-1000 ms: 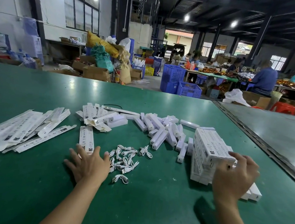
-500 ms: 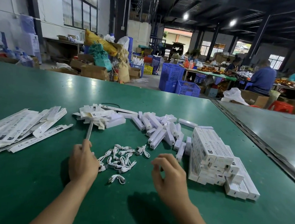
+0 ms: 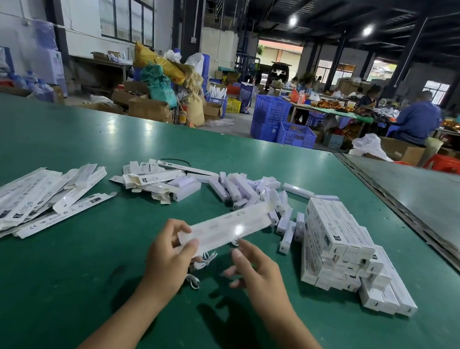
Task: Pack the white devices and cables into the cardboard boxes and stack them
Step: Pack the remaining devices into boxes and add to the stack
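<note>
head view: the left grip (image 3: 168, 256) is pinching the near end of a flattened cardboard box (image 3: 228, 226), raised over the table (image 3: 39, 281) toward its near edge. the right grip (image 3: 255, 272) is hanging relaxed and empty just beside it. held by one end only, the box risks twisting or slipping onto the cables (image 3: 198, 262) – both grips are probably needed to open it.

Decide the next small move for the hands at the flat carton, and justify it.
Probably the right hand should grasp the flat carton, which the left hand pinches at its near end, and help press it open: it looks folded flat, so no white device from the pile behind fits yet.
</note>
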A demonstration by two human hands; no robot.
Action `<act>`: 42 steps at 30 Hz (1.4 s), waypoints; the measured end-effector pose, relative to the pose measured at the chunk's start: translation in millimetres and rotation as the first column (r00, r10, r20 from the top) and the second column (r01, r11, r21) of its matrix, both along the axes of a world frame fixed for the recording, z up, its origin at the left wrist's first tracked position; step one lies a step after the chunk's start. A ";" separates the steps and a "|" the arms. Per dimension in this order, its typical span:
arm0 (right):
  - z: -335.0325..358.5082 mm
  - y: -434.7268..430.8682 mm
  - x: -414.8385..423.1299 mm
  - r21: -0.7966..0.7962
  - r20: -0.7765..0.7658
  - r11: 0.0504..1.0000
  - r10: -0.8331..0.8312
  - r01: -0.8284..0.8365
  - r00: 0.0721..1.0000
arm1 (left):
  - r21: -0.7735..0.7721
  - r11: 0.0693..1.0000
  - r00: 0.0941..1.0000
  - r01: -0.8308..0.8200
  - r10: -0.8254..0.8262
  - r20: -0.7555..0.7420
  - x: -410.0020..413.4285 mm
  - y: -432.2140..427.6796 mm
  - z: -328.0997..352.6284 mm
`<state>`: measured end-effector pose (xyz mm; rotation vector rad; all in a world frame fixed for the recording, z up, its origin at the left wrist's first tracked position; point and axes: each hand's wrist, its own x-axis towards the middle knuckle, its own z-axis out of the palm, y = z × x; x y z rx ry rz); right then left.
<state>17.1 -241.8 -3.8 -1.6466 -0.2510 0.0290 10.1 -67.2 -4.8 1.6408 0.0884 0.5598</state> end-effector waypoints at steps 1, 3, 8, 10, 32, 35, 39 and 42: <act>0.6 -0.3 0.6 0.136 -0.064 0.990 0.054 -0.045 0.997 | -0.106 0.990 0.996 0.092 -0.093 -0.010 -0.8 -3.0 0.7; 2.4 -3.2 1.3 0.353 -0.111 0.932 0.128 -0.081 0.986 | -0.240 0.946 0.970 0.216 -0.235 -0.055 -1.2 -5.7 0.9; 4.7 -14.0 5.6 0.550 -0.099 0.831 0.173 -0.091 0.980 | -0.361 0.850 0.877 0.384 -0.458 -0.146 -3.3 -8.8 0.9; 5.0 -17.2 6.8 0.567 -0.063 0.813 0.202 -0.132 0.977 | -0.415 0.817 0.851 0.400 -0.499 -0.164 -3.5 -11.0 0.7; 8.5 -22.5 8.1 0.257 -0.076 0.956 -0.123 0.138 0.990 | -0.220 0.625 0.535 0.749 -0.767 -0.355 -20.5 -12.1 5.3; 6.7 -27.3 11.2 0.246 -0.066 0.953 -0.165 0.176 0.984 | -0.230 0.599 0.505 0.767 -0.785 -0.359 -21.1 -10.2 4.0; 9.3 -31.5 12.5 0.310 -0.145 0.936 -0.128 0.168 0.981 | -0.217 0.618 0.536 0.756 -0.774 -0.339 -21.2 -14.7 6.3; 13.5 -34.2 9.8 0.346 -0.139 0.938 0.063 -0.011 0.988 | -0.312 0.658 0.584 0.685 -0.752 -0.305 -19.9 -16.7 11.3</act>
